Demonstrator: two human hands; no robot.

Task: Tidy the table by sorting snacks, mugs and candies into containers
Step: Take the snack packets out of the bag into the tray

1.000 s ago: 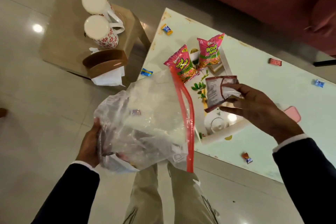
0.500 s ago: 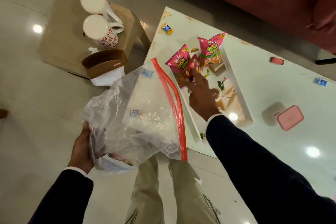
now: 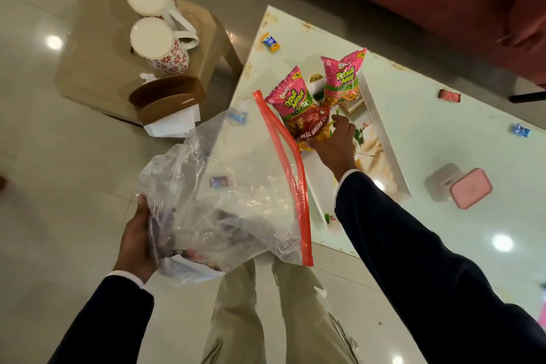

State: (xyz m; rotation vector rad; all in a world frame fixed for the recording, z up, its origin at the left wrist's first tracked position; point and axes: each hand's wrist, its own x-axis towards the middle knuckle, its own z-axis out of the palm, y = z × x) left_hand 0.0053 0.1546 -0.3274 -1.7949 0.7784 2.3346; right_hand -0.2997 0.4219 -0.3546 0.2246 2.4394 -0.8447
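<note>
Red snack packet (image 3: 313, 126) in right hand (image 3: 336, 143), long axis diagonal.

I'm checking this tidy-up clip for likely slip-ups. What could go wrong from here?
1. The left hand holds the zip bag only at its bunched bottom, so the red-edged mouth hangs sideways and may close up or let contents slide out.
2. The right hand has its grip on the red snack packet right against a pink snack packet leaning in the tray; lifting may topple it.
</note>
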